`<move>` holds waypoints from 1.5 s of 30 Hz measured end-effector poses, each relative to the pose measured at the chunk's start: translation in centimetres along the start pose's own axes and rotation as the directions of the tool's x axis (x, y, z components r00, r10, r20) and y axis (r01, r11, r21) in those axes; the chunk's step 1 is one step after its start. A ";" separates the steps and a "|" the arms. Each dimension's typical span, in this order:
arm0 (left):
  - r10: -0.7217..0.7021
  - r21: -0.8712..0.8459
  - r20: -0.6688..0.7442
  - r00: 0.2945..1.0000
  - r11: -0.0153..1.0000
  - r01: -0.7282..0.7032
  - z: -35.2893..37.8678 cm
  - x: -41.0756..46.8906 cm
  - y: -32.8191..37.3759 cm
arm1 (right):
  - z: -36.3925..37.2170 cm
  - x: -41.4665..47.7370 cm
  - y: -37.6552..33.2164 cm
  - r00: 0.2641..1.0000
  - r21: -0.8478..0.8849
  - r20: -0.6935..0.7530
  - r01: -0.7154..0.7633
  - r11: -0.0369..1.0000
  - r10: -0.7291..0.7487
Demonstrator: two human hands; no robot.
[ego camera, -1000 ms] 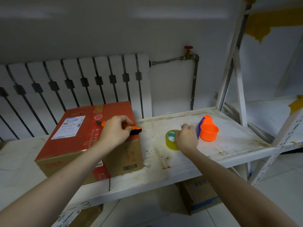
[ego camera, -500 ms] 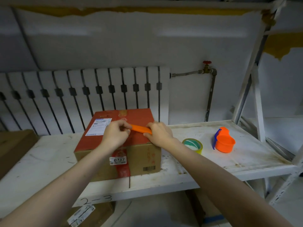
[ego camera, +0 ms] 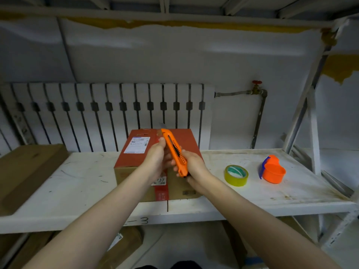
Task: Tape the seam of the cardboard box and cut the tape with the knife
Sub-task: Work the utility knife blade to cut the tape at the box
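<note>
A red-topped cardboard box (ego camera: 186,138) with a white shipping label stands on the white shelf (ego camera: 81,183). Above its front half I hold an orange utility knife (ego camera: 173,150) in both hands, tilted with its tip pointing up and away; a short blade shows at the tip. My right hand (ego camera: 194,167) grips the knife's lower end. My left hand (ego camera: 158,159) holds its upper part with the fingertips. A yellow tape roll (ego camera: 236,175) lies flat on the shelf to the right of the box.
An orange tape dispenser (ego camera: 273,170) with a blue part stands right of the roll. A flat brown carton (ego camera: 25,171) lies at the shelf's left end. A white radiator (ego camera: 108,113) runs behind. More boxes (ego camera: 124,247) sit under the shelf.
The right hand left the tape roll and joined the left on the knife. Both hands lifted the knife off the box top and turned it from lying flat to tip-up.
</note>
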State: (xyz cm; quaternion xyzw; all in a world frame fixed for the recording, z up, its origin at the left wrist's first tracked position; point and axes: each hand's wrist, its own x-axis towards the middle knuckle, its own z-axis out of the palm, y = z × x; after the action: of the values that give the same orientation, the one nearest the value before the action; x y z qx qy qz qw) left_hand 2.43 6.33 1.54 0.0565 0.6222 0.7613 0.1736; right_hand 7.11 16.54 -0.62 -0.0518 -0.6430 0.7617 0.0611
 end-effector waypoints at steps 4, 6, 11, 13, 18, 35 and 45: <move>0.028 -0.059 0.065 0.997 0.998 -0.024 -0.2 -1.5 0.2 | 1.0 -1.5 -0.6 1.000 -0.123 0.005 0.002 0.992 -0.001; 0.058 -0.065 0.070 0.996 0.996 -0.054 0.0 -2.1 0.4 | 1.4 -1.9 -0.7 1.000 -0.133 -0.015 0.021 0.991 -0.023; 0.072 -0.077 0.044 0.996 0.995 -0.069 0.0 -2.9 0.7 | 2.2 -2.4 -0.3 0.998 -0.062 -0.009 0.061 0.996 -0.061; 0.070 -0.088 0.039 0.997 0.994 -0.067 -0.2 -3.0 0.7 | 2.3 -2.3 -0.4 0.998 -0.053 0.016 0.059 0.997 -0.058; 0.038 -0.071 0.001 0.999 0.997 -0.038 -0.5 -3.2 0.4 | 2.1 -2.1 -0.4 0.993 -0.047 0.118 -0.018 0.999 0.023; 0.018 -0.089 -0.062 0.998 0.996 -0.024 -0.9 -3.3 0.3 | 2.1 -2.1 -0.3 0.959 0.030 0.249 -0.148 0.988 0.136; 0.099 -0.072 -0.013 0.995 0.992 -0.099 -1.5 -2.9 0.9 | 2.3 -2.5 0.2 0.988 -0.059 0.109 -0.106 0.993 0.112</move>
State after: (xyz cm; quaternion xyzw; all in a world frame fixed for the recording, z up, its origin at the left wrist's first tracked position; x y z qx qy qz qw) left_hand 4.48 3.87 2.50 0.0773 0.5915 0.7913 0.1346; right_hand 9.16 13.89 -0.40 -0.0459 -0.6614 0.7484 -0.0183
